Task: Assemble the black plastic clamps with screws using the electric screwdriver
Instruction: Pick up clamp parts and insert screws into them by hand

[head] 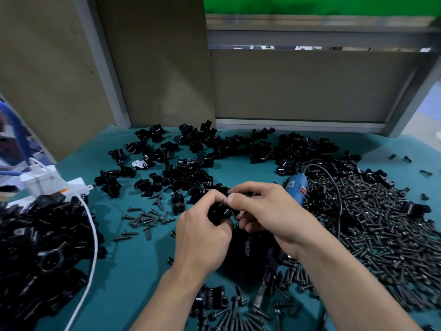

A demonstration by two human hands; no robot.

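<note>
Clamp (220, 211) first: you hold the black plastic piece between both hands, above the middle of the green table (133, 271). Your left hand (202, 235) curls round its near-left side. Your right hand (267, 211) pinches its top-right edge with thumb and forefinger. Whether you hold one half or two mated halves cannot be told, because your fingers cover most of it.

What matters for the next move is where the electric screwdriver (297, 187) lies. Its blue body rests on the table just beyond your right hand and partly hidden behind it. Its long axis runs away from you and slightly to the left. The black cord (334, 187) loops out of its far end. The near end is hidden under your right wrist, and the dark shaft showing below the wrist may be its nose, though that is not certain.

Your right hand is clearly the nearer one to the tool, and your left hand would have to cross over the clamp to reach it.

Screws are within reach on either side. The big pile of screws (372, 223) spreads to the right of the tool, and a small scatter of screws (148, 219) lies just left of your left hand. My judgement is that the left hand should keep the clamp while the right takes a screw and then the driver.
</note>
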